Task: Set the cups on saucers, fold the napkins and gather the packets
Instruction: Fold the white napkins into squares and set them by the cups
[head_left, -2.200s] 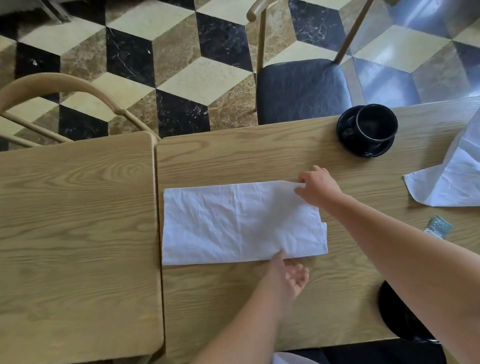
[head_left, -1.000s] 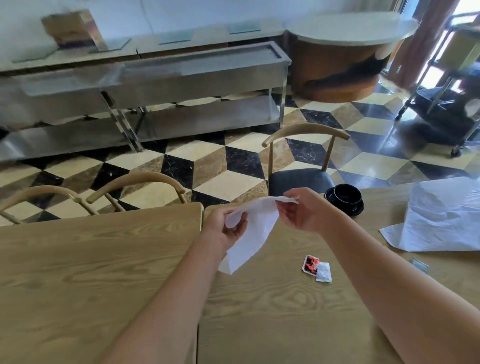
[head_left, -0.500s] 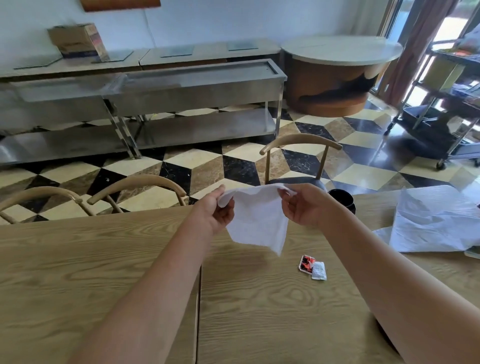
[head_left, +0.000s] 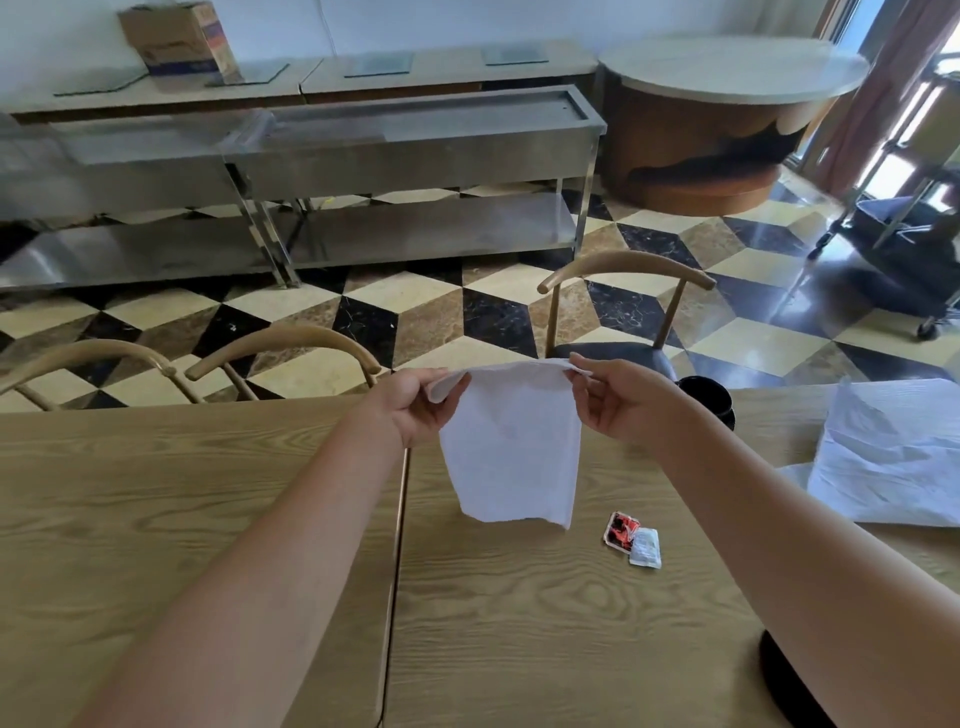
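A folded white napkin (head_left: 511, 457) hangs in the air above the wooden table (head_left: 519, 613). My left hand (head_left: 418, 408) pinches its top left corner and my right hand (head_left: 615, 397) pinches its top right corner. On the table below and to the right lie a red packet (head_left: 619, 529) and a white packet (head_left: 645, 546), touching each other. A black cup on a black saucer (head_left: 709, 397) stands at the far edge, partly hidden behind my right forearm. A second white napkin (head_left: 893, 452) lies crumpled and unfolded at the right. A dark round object (head_left: 784, 680) shows under my right arm.
A second wooden table (head_left: 171, 519) adjoins on the left, with a narrow gap between. Wooden chairs (head_left: 623, 312) stand along the far side. Beyond are steel counters (head_left: 389, 135), a round counter (head_left: 727, 104) and a cart (head_left: 909, 234) on the patterned floor.
The napkin lay flat on the table 2.2 s ago; both hands have lifted it, and it now hangs straighter between them. The camera has tilted up toward the room.
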